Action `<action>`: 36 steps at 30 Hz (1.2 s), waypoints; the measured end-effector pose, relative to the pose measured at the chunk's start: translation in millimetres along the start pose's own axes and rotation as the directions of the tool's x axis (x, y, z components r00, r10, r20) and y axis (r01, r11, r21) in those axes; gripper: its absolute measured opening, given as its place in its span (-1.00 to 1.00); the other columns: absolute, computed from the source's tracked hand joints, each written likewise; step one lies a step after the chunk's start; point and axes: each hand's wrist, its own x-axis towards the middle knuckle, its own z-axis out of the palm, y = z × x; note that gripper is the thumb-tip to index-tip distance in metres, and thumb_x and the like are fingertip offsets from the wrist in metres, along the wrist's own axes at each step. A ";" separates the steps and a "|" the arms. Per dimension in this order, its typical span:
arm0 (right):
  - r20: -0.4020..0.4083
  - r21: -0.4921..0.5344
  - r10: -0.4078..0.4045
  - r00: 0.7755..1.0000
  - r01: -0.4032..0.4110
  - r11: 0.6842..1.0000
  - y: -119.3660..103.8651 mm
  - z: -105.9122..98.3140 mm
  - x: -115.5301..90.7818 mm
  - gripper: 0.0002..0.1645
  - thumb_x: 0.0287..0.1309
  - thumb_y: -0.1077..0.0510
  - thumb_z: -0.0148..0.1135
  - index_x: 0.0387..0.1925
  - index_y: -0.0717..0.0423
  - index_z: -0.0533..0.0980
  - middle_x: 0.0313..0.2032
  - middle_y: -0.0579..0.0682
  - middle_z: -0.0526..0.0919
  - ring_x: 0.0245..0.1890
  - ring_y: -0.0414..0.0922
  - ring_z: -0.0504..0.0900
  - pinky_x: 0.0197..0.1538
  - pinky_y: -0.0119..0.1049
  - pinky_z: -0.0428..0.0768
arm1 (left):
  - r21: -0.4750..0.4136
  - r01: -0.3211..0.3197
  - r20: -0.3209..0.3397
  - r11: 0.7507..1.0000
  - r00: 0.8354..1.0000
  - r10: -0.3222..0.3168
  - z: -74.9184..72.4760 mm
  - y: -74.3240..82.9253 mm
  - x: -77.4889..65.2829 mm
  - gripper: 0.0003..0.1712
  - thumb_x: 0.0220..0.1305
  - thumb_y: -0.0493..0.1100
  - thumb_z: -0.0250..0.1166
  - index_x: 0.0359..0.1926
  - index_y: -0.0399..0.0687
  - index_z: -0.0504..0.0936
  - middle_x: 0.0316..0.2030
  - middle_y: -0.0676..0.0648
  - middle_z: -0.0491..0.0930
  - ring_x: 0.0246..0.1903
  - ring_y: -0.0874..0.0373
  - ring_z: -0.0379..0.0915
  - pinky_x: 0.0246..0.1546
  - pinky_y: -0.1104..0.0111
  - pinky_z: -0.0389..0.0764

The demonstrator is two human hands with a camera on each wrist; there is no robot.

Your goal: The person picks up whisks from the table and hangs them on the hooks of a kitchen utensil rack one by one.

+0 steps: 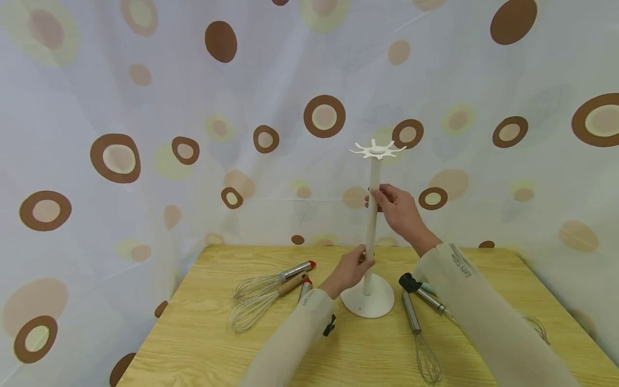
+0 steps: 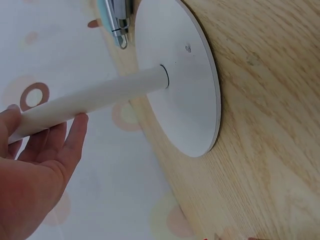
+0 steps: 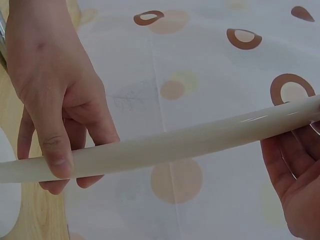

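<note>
A white utensil stand point(image 1: 371, 226) rises from the table, with a round flat base point(image 2: 185, 100) and a crown of hooks point(image 1: 377, 152) at the top of its pole. My left hand point(image 1: 349, 270) grips the lower part of the pole, thumb across one side and fingers behind, as the right wrist view shows. Higher up, below the hooks, my right hand point(image 1: 397, 209) holds the same pole between thumb and fingers. The hooks carry nothing. The base looks level on the table in the head view.
Left of the stand lie a metal-handled whisk point(image 1: 263, 286) and a wooden-handled whisk point(image 1: 266, 305). To the right is a slim whisk point(image 1: 419, 338) beside a black-ended metal handle point(image 1: 427, 295); my right sleeve partly covers things there. A patterned curtain point(image 1: 290, 80) hangs behind the wooden table point(image 1: 193, 333).
</note>
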 end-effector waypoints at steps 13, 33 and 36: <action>0.059 0.020 -0.049 0.997 0.048 0.999 -10.0 5.4 -19.1 -0.53 0.37 -0.06 -0.02 0.06 0.23 0.48 -0.16 0.16 0.65 -0.17 0.02 0.65 -0.01 -0.04 0.54 | -0.063 -0.044 0.080 0.997 0.996 0.049 -9.9 -2.3 -26.3 -0.80 0.39 -0.09 0.12 -0.06 -0.07 0.49 -0.18 -0.01 0.60 -0.17 0.19 0.55 -0.24 0.35 0.57; 0.070 0.015 -0.125 0.990 0.124 0.992 -21.5 8.2 -49.5 -0.58 0.38 0.02 -0.01 0.06 0.24 0.48 -0.20 0.13 0.66 -0.19 -0.02 0.65 -0.06 -0.04 0.57 | -0.023 -0.076 0.158 0.997 0.984 0.078 -16.6 7.9 -58.2 -0.77 0.38 -0.06 0.13 -0.07 -0.09 0.51 -0.16 0.01 0.64 -0.16 0.24 0.55 -0.18 0.36 0.55; 0.085 0.033 -0.140 0.986 0.138 0.990 -23.2 11.2 -50.9 -0.59 0.38 0.05 -0.01 0.04 0.27 0.48 -0.21 0.15 0.66 -0.19 -0.01 0.65 -0.07 -0.06 0.57 | -0.006 -0.074 0.159 0.997 0.984 0.074 -18.3 6.8 -61.6 -0.78 0.38 -0.05 0.14 -0.08 -0.07 0.52 -0.17 0.03 0.64 -0.16 0.25 0.55 -0.17 0.34 0.54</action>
